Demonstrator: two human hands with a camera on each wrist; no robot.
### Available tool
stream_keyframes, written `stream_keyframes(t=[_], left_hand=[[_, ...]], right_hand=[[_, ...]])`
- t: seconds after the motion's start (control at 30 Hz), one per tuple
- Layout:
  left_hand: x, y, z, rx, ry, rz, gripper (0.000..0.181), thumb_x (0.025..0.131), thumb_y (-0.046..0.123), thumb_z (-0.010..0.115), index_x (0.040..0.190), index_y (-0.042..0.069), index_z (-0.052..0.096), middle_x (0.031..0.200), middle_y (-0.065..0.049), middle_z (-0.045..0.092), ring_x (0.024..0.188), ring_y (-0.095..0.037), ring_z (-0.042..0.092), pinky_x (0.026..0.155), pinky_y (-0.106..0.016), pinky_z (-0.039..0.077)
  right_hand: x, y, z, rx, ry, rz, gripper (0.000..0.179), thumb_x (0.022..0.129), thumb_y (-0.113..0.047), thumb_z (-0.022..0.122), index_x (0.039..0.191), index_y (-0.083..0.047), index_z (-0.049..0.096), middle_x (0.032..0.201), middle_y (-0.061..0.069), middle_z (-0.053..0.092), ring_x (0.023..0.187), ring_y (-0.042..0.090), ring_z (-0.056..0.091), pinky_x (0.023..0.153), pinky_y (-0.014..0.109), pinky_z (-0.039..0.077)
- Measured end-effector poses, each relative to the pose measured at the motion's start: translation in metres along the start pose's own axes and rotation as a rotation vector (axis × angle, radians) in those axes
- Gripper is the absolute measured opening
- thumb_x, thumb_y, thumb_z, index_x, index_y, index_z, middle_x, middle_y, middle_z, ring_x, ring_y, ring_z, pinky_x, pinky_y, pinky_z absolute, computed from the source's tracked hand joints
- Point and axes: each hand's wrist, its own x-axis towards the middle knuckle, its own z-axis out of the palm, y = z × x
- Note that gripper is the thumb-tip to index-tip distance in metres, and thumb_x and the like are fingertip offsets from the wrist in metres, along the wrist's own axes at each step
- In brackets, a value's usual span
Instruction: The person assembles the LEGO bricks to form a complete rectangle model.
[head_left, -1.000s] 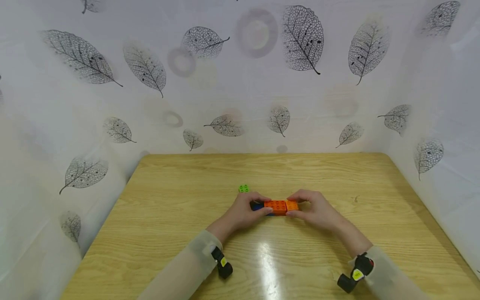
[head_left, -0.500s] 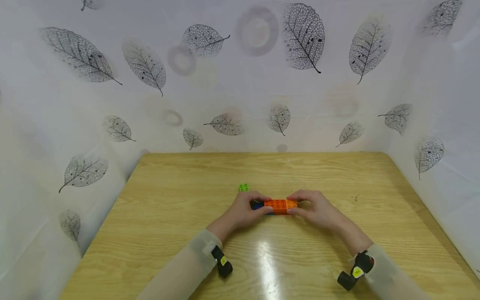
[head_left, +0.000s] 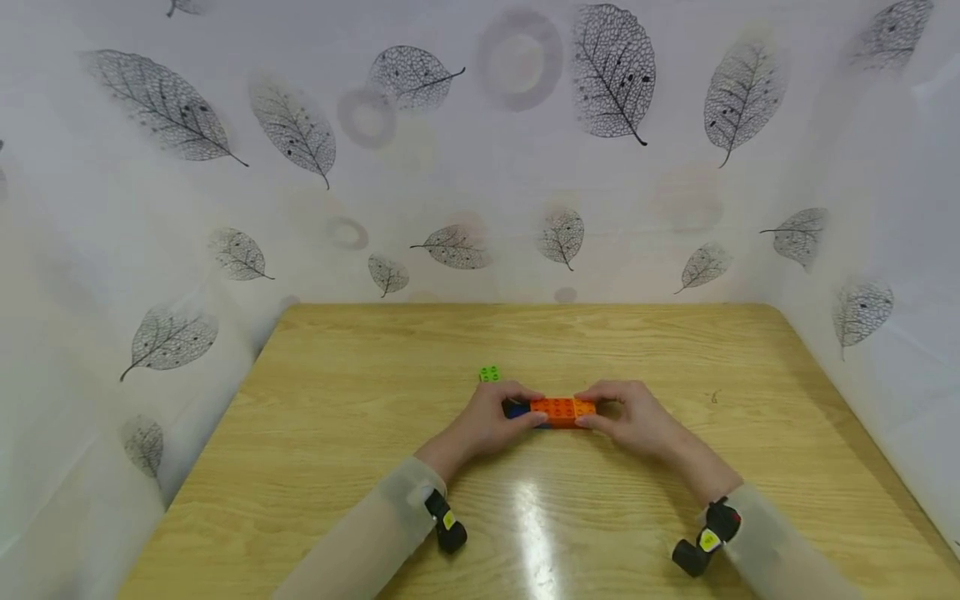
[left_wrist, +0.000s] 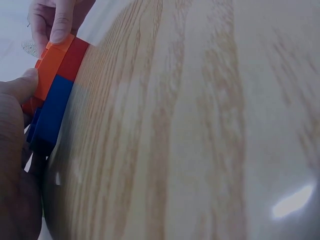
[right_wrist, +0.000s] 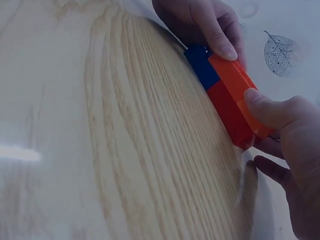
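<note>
Two toy building bricks, one blue (left_wrist: 54, 112) and one red (right_wrist: 227, 112), lie end to end on the table as a lower layer. On top of them sits a longer red-orange brick (head_left: 553, 407), spanning the seam. A small light-orange brick (head_left: 585, 408) lies flush against its right end, over the red one. My left hand (head_left: 491, 421) pinches the red-orange brick between thumb and fingers, covering part of the blue one. With thumb and fingers, my right hand (head_left: 636, 422) pinches the small light-orange brick from the right.
A bright green brick (head_left: 489, 374) with studs up lies just behind my left hand. The wooden table (head_left: 360, 350) ends at a leaf-patterned curtain (head_left: 465, 167) at the back and both sides.
The small light-orange brick has shifted slightly left and now lines up against the red-orange brick. My right hand moved with it; my left hand has stayed in place.
</note>
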Motion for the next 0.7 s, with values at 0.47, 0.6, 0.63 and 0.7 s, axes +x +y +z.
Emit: stream_keyframes(t=[0.47, 0.6, 0.63, 0.7], left_hand=[[0.001, 0.003, -0.002, 0.046, -0.031, -0.026, 0.034, 0.098, 0.042, 0.078, 0.126, 0.022, 0.078, 0.121, 0.01, 0.073, 0.117, -0.009, 0.064, 0.108, -0.038, 0.048], [0.002, 0.005, -0.006, 0.081, -0.051, -0.023, 0.038, 0.099, 0.045, 0.076, 0.128, 0.022, 0.077, 0.123, 0.009, 0.073, 0.118, -0.01, 0.064, 0.107, -0.038, 0.049], [0.002, 0.005, -0.007, 0.087, -0.058, -0.024, 0.039, 0.099, 0.046, 0.076, 0.129, 0.021, 0.077, 0.124, 0.008, 0.073, 0.118, -0.01, 0.064, 0.106, -0.038, 0.05], [0.002, 0.005, -0.01, 0.089, -0.066, -0.018, 0.041, 0.099, 0.046, 0.076, 0.13, 0.019, 0.077, 0.125, 0.007, 0.073, 0.117, -0.011, 0.064, 0.104, -0.036, 0.051]], right_hand=[[0.002, -0.002, -0.003, 0.029, -0.042, 0.072, 0.03, 0.094, -0.03, 0.084, 0.122, -0.019, 0.079, 0.116, -0.008, 0.075, 0.108, 0.017, 0.068, 0.101, 0.051, 0.052], [0.003, -0.003, -0.002, 0.032, -0.036, 0.068, 0.03, 0.093, -0.029, 0.085, 0.121, -0.019, 0.08, 0.116, -0.008, 0.075, 0.108, 0.016, 0.068, 0.1, 0.05, 0.053], [0.003, -0.003, -0.002, 0.032, -0.036, 0.067, 0.03, 0.093, -0.029, 0.085, 0.121, -0.019, 0.08, 0.116, -0.008, 0.075, 0.108, 0.016, 0.068, 0.1, 0.05, 0.053], [0.003, -0.003, -0.002, 0.029, -0.036, 0.065, 0.03, 0.093, -0.029, 0.085, 0.121, -0.019, 0.08, 0.116, -0.008, 0.075, 0.108, 0.015, 0.068, 0.1, 0.049, 0.053]])
